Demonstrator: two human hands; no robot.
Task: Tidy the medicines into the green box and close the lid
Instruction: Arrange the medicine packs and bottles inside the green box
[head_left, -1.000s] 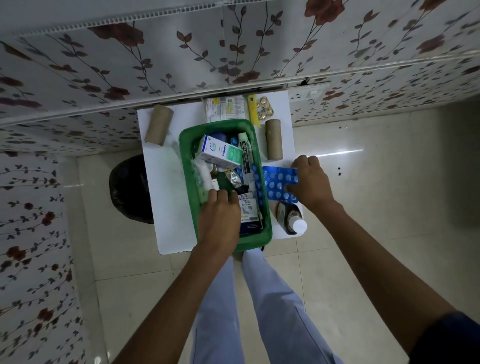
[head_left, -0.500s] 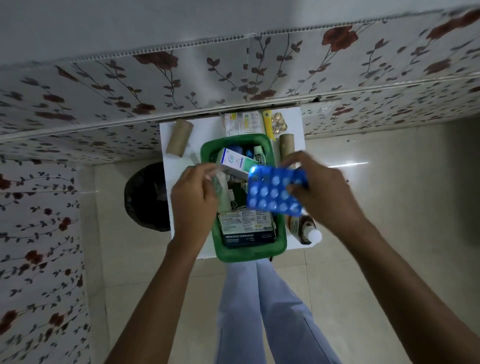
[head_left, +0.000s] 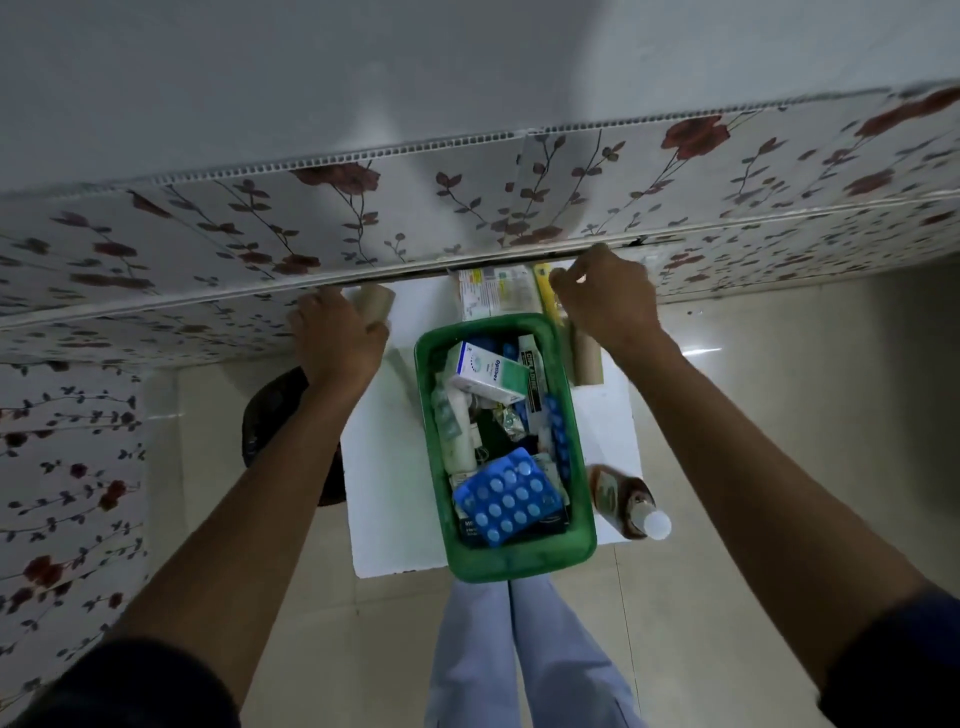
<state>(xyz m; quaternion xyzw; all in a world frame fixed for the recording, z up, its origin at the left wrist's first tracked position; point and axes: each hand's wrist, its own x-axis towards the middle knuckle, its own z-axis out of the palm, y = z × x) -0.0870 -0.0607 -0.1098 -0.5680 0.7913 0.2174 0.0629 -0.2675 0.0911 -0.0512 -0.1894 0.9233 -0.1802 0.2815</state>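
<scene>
The green box (head_left: 432, 447) stands open on the small white table (head_left: 384, 493), full of medicines. A blue blister pack (head_left: 506, 496) lies on top at its near end, and a white-green carton (head_left: 488, 371) at its far end. My left hand (head_left: 337, 340) is at the table's far left corner, fingers wrapped round a cardboard roll (head_left: 376, 304). My right hand (head_left: 608, 296) is curled over the far right corner, beside a yellow strip (head_left: 543, 275); what lies under it is hidden. A brown bottle (head_left: 621, 493) with a white cap lies right of the box.
A flat printed carton (head_left: 491, 291) lies behind the box against the floral wall panel (head_left: 467, 218). A second cardboard roll (head_left: 584, 358) stands right of the box. A black bag (head_left: 275, 410) sits on the floor left of the table. No lid is in view.
The blue blister pack went from my right hand into the box's near end. Both hands then left the box and reached to the table's far corners.
</scene>
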